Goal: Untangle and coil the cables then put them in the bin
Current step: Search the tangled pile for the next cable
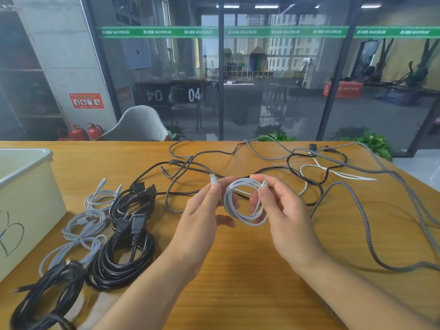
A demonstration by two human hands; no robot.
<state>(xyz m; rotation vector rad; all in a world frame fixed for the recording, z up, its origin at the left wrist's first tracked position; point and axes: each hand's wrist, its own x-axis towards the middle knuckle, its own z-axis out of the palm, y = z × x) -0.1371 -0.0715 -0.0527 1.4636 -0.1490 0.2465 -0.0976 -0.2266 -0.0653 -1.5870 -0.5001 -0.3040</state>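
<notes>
A white cable [240, 215] hangs as a small coil between both hands above the wooden table [238, 270]. My left hand [202, 217] pinches one of its plugs and holds the coil's left side. My right hand [283, 210] pinches the other plug at the coil's top right. Behind the hands lies a tangle of black, grey braided and white cables [309, 167]. Coiled black cables [123, 256] and coiled light grey cables [83, 225] lie at the left. The pale bin [28, 201] stands at the far left edge.
A long grey braided cable [366, 236] loops across the table's right side toward the edge. Beyond the table's far edge are a grey chair back [140, 125], green plants [373, 141] and a glass wall.
</notes>
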